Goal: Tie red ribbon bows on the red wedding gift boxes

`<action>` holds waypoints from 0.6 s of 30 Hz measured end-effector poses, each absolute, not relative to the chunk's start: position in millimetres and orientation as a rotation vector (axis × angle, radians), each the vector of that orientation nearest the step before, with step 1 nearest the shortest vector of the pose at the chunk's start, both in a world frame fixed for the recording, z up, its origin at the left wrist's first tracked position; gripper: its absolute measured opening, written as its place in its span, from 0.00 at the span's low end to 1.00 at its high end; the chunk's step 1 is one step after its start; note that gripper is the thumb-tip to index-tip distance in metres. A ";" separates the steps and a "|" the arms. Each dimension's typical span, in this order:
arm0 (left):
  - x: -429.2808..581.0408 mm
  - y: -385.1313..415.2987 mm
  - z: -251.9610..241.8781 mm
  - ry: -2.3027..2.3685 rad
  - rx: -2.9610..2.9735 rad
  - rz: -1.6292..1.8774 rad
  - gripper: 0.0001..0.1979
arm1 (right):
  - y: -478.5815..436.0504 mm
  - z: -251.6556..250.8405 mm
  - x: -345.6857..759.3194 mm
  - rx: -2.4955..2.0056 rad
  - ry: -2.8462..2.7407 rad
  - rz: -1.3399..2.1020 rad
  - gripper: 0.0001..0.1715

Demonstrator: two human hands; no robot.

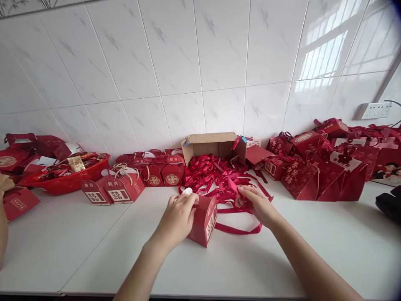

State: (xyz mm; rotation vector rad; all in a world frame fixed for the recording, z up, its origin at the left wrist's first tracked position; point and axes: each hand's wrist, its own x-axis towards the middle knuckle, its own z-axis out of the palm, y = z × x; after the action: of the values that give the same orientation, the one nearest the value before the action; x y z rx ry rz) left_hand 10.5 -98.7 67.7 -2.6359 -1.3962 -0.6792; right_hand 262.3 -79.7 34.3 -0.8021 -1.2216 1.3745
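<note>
A small red gift box (199,219) with a white and gold double-happiness panel stands on the white table. My left hand (179,215) closes round its top from the left, with a white tab showing above the fingers. To the right of the box, my right hand (256,202) pinches a dark pink ribbon (232,186) between thumb and fingers. Behind both hands lies a heap of loose ribbons (205,169), spilling from an open cardboard box (209,137) lying on its side. A loose ribbon length (241,230) curves across the table beside the gift box.
At left, a red plastic basket (67,180) holds wrapped sweets. Red boxes with rope handles (125,190) stand nearby. Folded red gift bags (340,179) crowd the right side. A power strip (374,110) is on the wall. Another person's arm (3,225) shows at far left.
</note>
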 end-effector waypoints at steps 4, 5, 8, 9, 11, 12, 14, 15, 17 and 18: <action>20.2 -96.3 58.7 -1.547 -2.630 -0.827 0.11 | -89.4 33.7 252.2 -0.817 -1.344 1.477 0.21; 20.6 -95.9 57.1 -1.591 -2.628 -0.857 0.10 | -90.8 33.0 251.2 -0.823 -1.368 1.485 0.21; 19.2 -95.1 52.7 -1.691 -2.637 -0.985 0.08 | -93.1 32.3 250.8 -0.831 -1.388 1.493 0.21; 18.5 -94.9 51.3 -1.708 -2.641 -1.038 0.08 | -93.5 32.6 250.9 -0.837 -1.388 1.487 0.21; 17.5 -94.7 49.2 -1.730 -2.644 -1.121 0.08 | -93.8 33.6 251.2 -0.848 -1.401 1.479 0.21; 17.2 -94.8 48.5 -1.737 -2.644 -1.143 0.08 | -94.0 34.1 251.2 -0.861 -1.411 1.478 0.21; 17.3 -95.2 48.0 -1.751 -2.642 -1.157 0.08 | -94.3 34.8 250.8 -0.891 -1.437 1.477 0.22; 17.4 -95.6 48.2 -1.757 -2.641 -1.153 0.08 | -94.6 35.0 250.6 -0.902 -1.445 1.477 0.22; 17.9 -96.6 48.7 -1.766 -2.635 -1.144 0.08 | -95.2 35.0 250.0 -0.904 -1.451 1.475 0.22; 18.2 -97.2 49.0 -1.768 -2.633 -1.140 0.08 | -95.5 35.0 249.7 -0.898 -1.451 1.477 0.22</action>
State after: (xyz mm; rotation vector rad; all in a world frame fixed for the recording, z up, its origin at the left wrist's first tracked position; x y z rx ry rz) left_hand 18.2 -97.2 49.0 -2.6334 -1.7678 -1.1404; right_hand 249.7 -95.5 35.0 -0.8983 -1.4513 1.4770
